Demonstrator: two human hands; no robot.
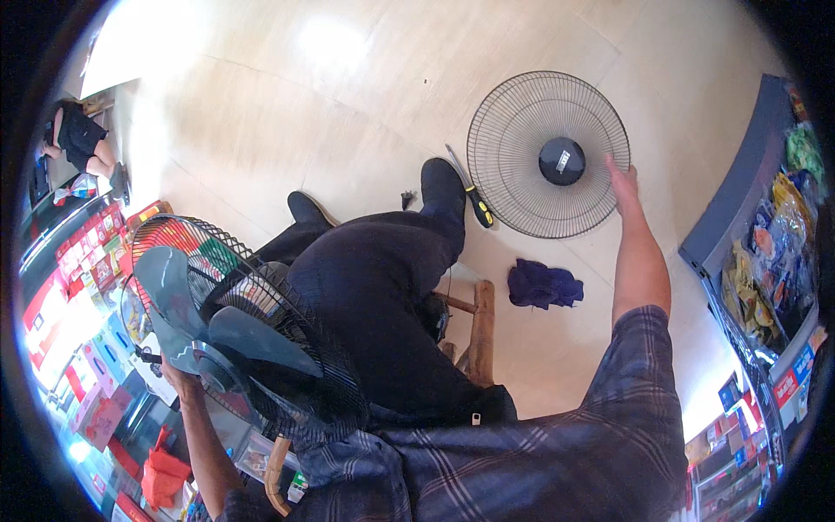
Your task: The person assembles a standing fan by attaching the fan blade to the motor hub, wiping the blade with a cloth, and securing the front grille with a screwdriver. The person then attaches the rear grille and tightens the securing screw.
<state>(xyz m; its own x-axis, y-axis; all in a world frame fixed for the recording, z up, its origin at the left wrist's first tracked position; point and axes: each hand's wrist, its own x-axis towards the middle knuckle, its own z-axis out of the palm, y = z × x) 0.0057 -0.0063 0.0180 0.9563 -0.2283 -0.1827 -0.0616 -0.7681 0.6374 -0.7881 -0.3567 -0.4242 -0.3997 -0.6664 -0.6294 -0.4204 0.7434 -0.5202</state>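
A fan (pixel 261 339) with grey-green blades and a black wire rear guard leans against my left thigh. My left hand (pixel 180 383) is closed on it beside the hub, its fingertips partly hidden by a blade. A small black piece (pixel 148 356) sticks out near that hand. Out to the right, the round black front grille (pixel 513 143) with a dark centre cap is at floor level. My right hand (pixel 621 184) grips its right rim, with the arm stretched out. A screwdriver (pixel 477 204) with a yellow-and-black handle lies between the grille and my foot.
Below the grille lies a crumpled dark purple cloth (pixel 544 284). A wooden seat leg (pixel 482 331) stands beside my legs. At right is a grey-edged bin (pixel 735 174) of plastic packages. Shelves of colourful boxes (pixel 96 348) line the left, with another person (pixel 83 139) beyond.
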